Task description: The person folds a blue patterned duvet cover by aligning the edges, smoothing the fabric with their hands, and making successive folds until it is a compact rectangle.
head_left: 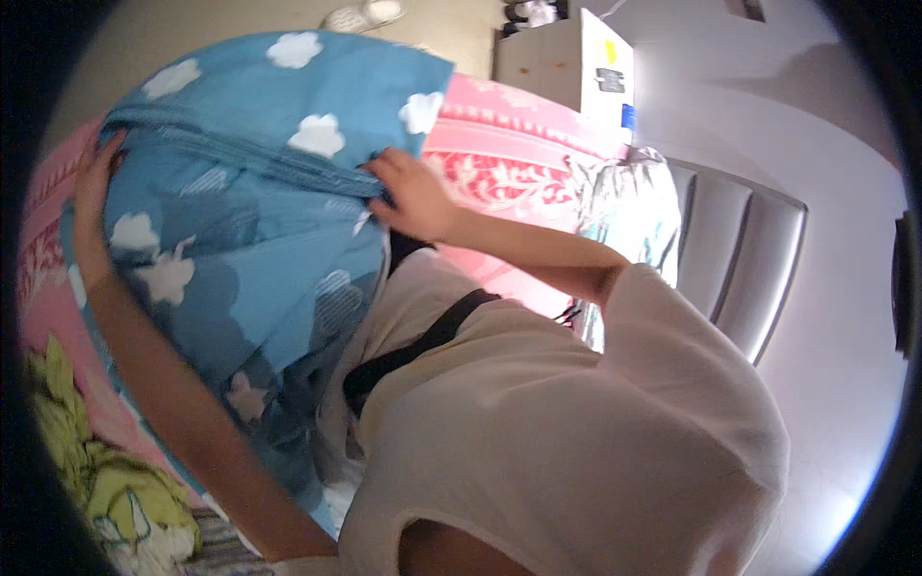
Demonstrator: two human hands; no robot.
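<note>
A large blue bed sheet (259, 86) with white cloud shapes is spread in front of me, with a gathered fold running across its middle. At the left end of that fold, my left hand (94, 187) is closed on the cloth, the fingertips curled over its edge. My right hand (415, 199) pinches the fold's other end with bent fingers. Between the two hands the gathered strip is stretched. Nearer to me, the sheet hangs down in darker, shaded layers, and my body and left forearm hide part of it.
Under the sheet lies a pink patterned bed cover (499, 182). Green crumpled fabric (139, 509) is at the lower left. A shiny pale bundle (629, 206) sits by the grey padded headboard (744, 240). A white cabinet (552, 62) and a pale shoe (365, 14) are beyond the bed.
</note>
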